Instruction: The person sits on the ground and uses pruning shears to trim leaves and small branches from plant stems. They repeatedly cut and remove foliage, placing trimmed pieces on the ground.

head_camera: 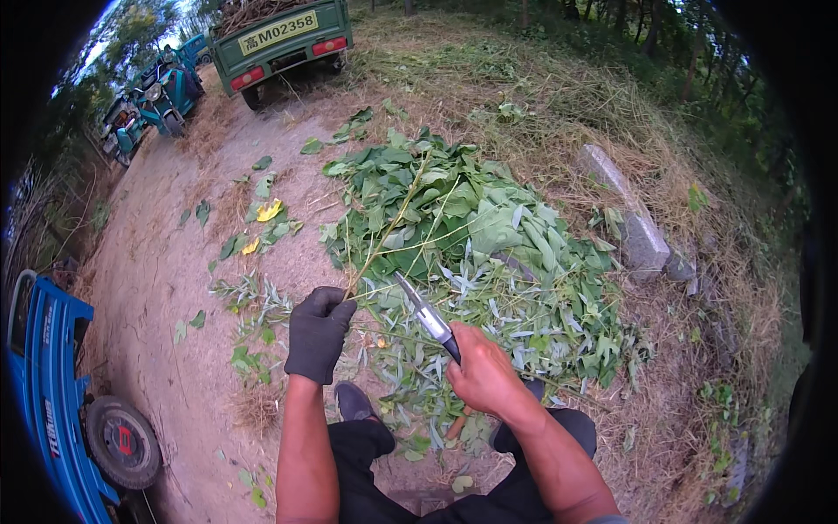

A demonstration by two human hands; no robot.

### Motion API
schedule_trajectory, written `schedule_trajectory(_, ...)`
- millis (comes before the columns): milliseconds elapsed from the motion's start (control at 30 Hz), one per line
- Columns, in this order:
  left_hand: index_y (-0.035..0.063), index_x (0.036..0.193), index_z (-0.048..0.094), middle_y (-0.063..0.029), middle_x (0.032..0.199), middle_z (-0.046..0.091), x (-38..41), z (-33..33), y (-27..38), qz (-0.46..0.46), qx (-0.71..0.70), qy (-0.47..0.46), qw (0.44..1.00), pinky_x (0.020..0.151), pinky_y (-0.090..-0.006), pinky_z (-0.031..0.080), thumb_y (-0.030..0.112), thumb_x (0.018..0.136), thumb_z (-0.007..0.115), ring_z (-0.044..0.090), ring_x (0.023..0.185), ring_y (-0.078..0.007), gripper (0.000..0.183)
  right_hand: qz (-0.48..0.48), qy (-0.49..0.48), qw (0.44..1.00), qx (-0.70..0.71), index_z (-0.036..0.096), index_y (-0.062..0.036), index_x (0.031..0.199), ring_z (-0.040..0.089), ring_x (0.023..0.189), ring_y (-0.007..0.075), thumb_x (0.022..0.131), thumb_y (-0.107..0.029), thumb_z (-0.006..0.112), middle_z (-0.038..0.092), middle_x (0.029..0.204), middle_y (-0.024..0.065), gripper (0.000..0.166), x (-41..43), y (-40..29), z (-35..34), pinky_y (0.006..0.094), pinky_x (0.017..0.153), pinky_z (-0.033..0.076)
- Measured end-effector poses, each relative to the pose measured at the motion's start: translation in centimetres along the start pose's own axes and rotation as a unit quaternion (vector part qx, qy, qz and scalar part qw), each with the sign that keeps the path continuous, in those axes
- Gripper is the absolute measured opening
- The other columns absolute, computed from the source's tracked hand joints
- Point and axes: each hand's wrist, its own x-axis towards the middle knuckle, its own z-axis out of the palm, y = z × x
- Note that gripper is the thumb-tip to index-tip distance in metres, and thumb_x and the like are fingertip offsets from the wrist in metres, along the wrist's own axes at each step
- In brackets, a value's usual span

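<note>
My left hand, in a dark glove, grips the lower end of a thin branch that slants up over the leaves. The branch has several bare side twigs. My bare right hand is closed around the dark handle of a metal cutting tool, whose tip points up and left, a little right of the branch; its exact kind is unclear. Under both lies a heap of cut green leaves, broad ones on top and narrow ones nearer me. An orange-brown handle lies between my feet.
A green cargo tricycle loaded with sticks stands ahead. A blue cart is at the lower left, with blue-green tricycles farther off. Stone blocks lie right of the heap, beside dry grass and trees.
</note>
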Motion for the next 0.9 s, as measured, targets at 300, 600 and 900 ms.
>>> schedule_trajectory(300, 0.0014, 0.089, 0.067, 0.0003, 0.072, 0.061, -0.3, 0.5, -1.0, 0.034, 0.024, -0.024, 0.999, 0.056, -0.0237, 0.044, 0.006, 0.085, 0.072, 0.053, 0.062, -0.0064, 0.007, 0.047, -0.030, 0.998, -0.011, 0.048, 0.0036, 0.119, 0.062, 0.092, 0.0470, 0.082, -0.007, 0.062, 0.058, 0.102, 0.0266, 0.041, 0.2, -0.2, -0.6, 0.0532, 0.081, 0.051)
schedule_trajectory(600, 0.0015, 0.088, 0.067, -0.0015, 0.072, 0.059, -0.7, 1.4, -0.5, 0.002, 0.027, -0.041, 0.999, 0.061, -0.0273, 0.045, 0.008, 0.084, 0.073, 0.052, 0.065, -0.0091, 0.010, 0.083, -0.042, 0.987, 0.128, 0.051, 0.0051, 0.120, 0.060, 0.096, 0.0451, 0.082, -0.013, 0.061, 0.058, 0.101, 0.0260, 0.043, 0.5, 0.4, -0.7, 0.0496, 0.087, 0.047)
schedule_trajectory(900, 0.0012, 0.089, 0.068, -0.0028, 0.074, 0.063, -0.7, 1.6, -0.1, -0.001, 0.028, -0.035, 0.999, 0.062, -0.0276, 0.047, 0.008, 0.084, 0.073, 0.055, 0.067, -0.0097, 0.010, 0.065, -0.018, 0.994, 0.087, 0.051, 0.0049, 0.116, 0.061, 0.091, 0.0471, 0.081, -0.009, 0.062, 0.059, 0.100, 0.0273, 0.039, 0.4, 0.5, -0.4, 0.0508, 0.083, 0.048)
